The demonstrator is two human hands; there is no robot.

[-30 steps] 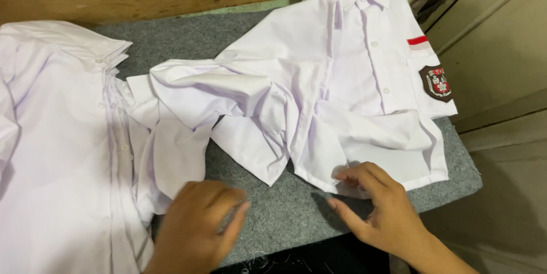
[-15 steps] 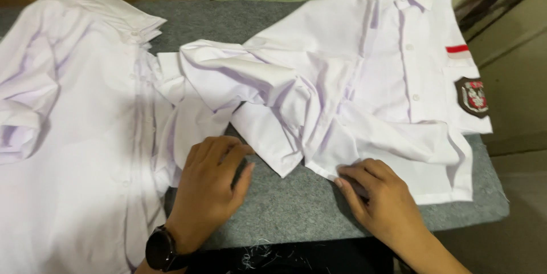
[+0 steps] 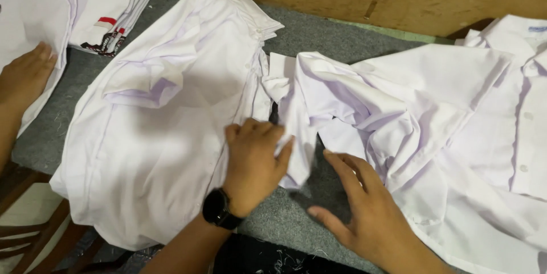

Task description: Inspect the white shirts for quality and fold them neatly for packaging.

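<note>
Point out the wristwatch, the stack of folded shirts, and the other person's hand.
wristwatch (image 3: 217,208), head view, on the black face at the left wrist.
stack of folded shirts (image 3: 117,9), head view, on the top shirt's white front.
other person's hand (image 3: 25,74), head view, on the back of the hand.

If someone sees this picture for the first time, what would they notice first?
Probably the white shirts spread over the grey table: a stack of shirts at centre-left and a crumpled shirt on the right. The left hand, wearing a black watch, grips a white fabric edge between them; the right hand lies flat beside it.
</note>
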